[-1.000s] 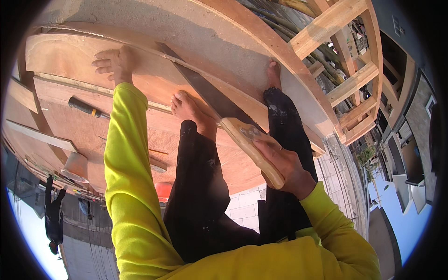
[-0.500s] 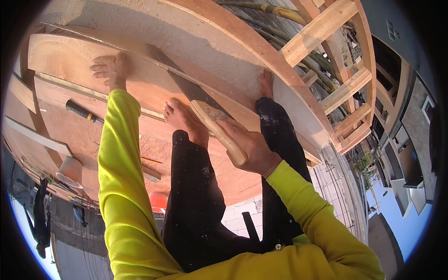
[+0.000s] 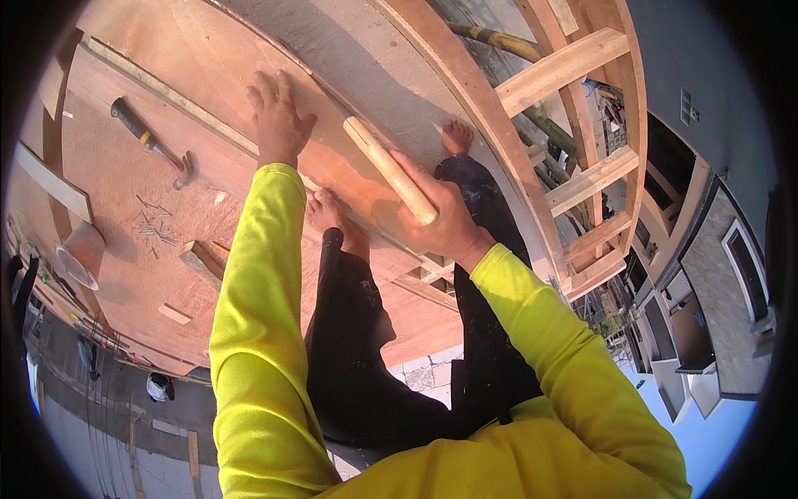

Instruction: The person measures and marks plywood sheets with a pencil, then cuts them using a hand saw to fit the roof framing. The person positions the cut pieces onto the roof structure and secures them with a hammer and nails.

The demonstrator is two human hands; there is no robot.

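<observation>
My left hand (image 3: 278,125) lies with spread fingers on a long plywood board (image 3: 191,50). My right hand (image 3: 436,220) grips the pale wooden handle (image 3: 374,154) of a handsaw, held along the board's far edge just right of my left hand; the blade is mostly hidden behind the handle. My two bare feet (image 3: 324,212) (image 3: 457,137) show on either side of the saw, one on the boards and one farther up on the grey surface.
A hammer (image 3: 145,133), loose nails (image 3: 154,224), an offcut block (image 3: 199,266) and a bucket (image 3: 81,254) lie on plywood to the left. A curved timber framework (image 3: 565,71) with bamboo poles (image 3: 495,41) beneath stands right. Another person's dark leg (image 3: 23,287) shows far left.
My right hand and saw have moved up the picture, the blade now largely hidden. The view has shifted, bringing my left hand toward the middle and the hammer and nails fully into sight.
</observation>
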